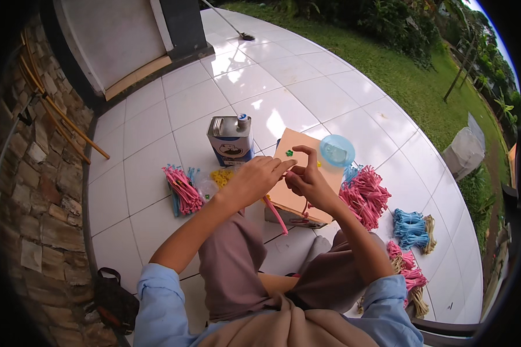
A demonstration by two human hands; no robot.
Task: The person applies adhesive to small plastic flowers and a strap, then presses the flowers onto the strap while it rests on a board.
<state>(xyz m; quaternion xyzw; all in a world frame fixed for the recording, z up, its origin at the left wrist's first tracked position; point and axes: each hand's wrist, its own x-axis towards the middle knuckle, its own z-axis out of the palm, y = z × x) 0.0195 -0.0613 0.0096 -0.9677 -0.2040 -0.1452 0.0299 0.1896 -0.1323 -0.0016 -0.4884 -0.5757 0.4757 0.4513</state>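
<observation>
Both my hands meet over a peach-coloured board [325,179] on a box. My left hand [260,176] is closed with its fingertips pointing right, and a pink cord [276,215] hangs below it. My right hand [309,180] pinches a bit of pink between thumb and fingers, its index finger raised and bent. The fingers partly hide the cord where they come together. Just beyond them lies a small green flower-shaped piece [289,153]. A yellow piece [319,164] sits right of my right hand, near a translucent blue bowl [337,151].
A metal can [230,141] stands beyond my left hand, with yellow pieces [221,177] in front. Pink bundles [182,191] lie at left, more pink bundles [367,194] at right, then blue bundles [410,229]. A black bag [116,301] rests by the stone wall.
</observation>
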